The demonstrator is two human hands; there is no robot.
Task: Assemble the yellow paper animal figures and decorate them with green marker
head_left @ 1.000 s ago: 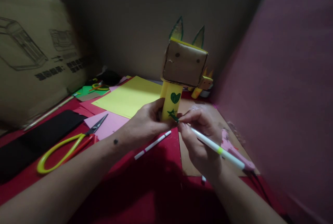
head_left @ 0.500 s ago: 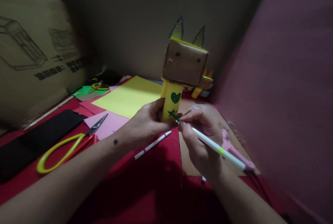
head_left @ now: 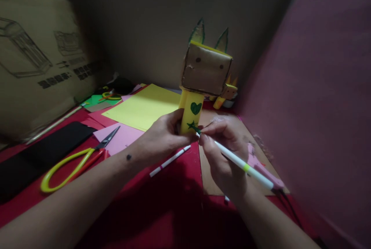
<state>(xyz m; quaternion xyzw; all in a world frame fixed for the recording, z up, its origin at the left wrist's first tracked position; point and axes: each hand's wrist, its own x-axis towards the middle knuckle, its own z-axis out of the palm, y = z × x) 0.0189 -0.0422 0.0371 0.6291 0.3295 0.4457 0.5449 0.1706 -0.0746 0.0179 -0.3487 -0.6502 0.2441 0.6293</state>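
Left hand [head_left: 164,133]: closed around the lower part of the yellow body of a cardboard figure [head_left: 207,69], which is upright, slightly tilted, above the table. Right hand [head_left: 224,150]: fingers pinched on a white marker [head_left: 240,162] with a yellow-green band, its green tip end at the green star [head_left: 192,126] below a green heart [head_left: 196,108]. Figure has a boxy head with two dark dots and two pointed, green-edged ears. Under and just beside the hands: a white pen [head_left: 170,161] lying on the red surface [head_left: 145,210]; a brown board [head_left: 211,179] beneath the right hand, bearing a pink glue gun [head_left: 262,170] with a dark cord. Left of the left hand: scissors [head_left: 84,160] with yellow and red handles, blades over pink paper [head_left: 127,137]; a black flat item [head_left: 43,156]; a yellow sheet [head_left: 145,106]; farther back, green paper [head_left: 101,101]. Behind, at right, a smaller figure [head_left: 227,94] with orange spikes. Room: dim; grey wall [head_left: 150,25] at back, printed carton [head_left: 37,48] at left, pink-purple panel [head_left: 315,87] at right.
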